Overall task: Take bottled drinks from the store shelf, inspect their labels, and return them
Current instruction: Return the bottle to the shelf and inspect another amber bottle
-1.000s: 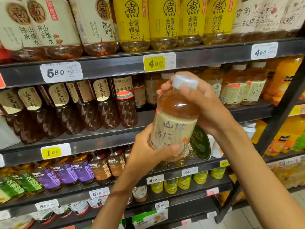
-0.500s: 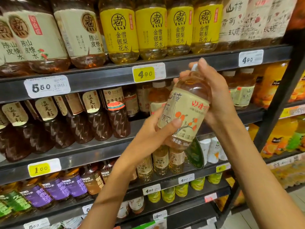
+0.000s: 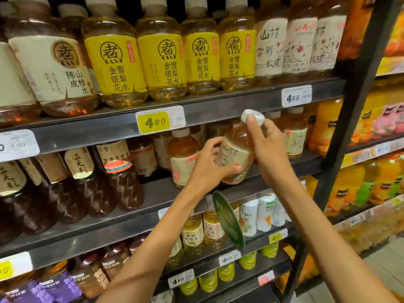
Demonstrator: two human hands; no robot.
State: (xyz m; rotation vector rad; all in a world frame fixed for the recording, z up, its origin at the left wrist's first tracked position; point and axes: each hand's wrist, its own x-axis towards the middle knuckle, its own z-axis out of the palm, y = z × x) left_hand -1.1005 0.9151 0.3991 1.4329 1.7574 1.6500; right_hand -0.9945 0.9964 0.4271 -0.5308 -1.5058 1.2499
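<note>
Along the far left of the store shelf (image 3: pixel 91 125), dark brown bottles (image 3: pixel 87 182) with cream labels stand in a row on the middle tier, under a white price tag (image 3: pixel 17 144). Above them on the top tier a large cream-labelled bottle (image 3: pixel 59 68) stands beside four yellow-labelled bottles (image 3: pixel 161 62), and a yellow price tag (image 3: pixel 160 119) reading 480 is clipped to the shelf edge below those. Just right of centre, an amber bottle on the shelf (image 3: pixel 182 158) stands on the middle tier, partly behind the left hand (image 3: pixel 209 167). That hand wraps the lower body of the held bottle (image 3: pixel 235 154), thumb across the front near its base and fingers curled over the label's left edge. The held bottle is tilted, its white cap (image 3: pixel 253 117) leaning right toward the upper shelf edge, and it hangs in front of the middle tier, with its base apparently off the shelf board. The right hand (image 3: pixel 267 152) grips it from the right side, with the thumb tip pressed on the cap and the palm against the bottle's shoulder. Below the hands a green round sign (image 3: pixel 229 219) sticks out from the lower tier. Further right, a white price tag (image 3: pixel 296 96) also reads 480, and orange bottles (image 3: pixel 328 125) fill the neighbouring rack past the dark upright post (image 3: pixel 349 127).
</note>
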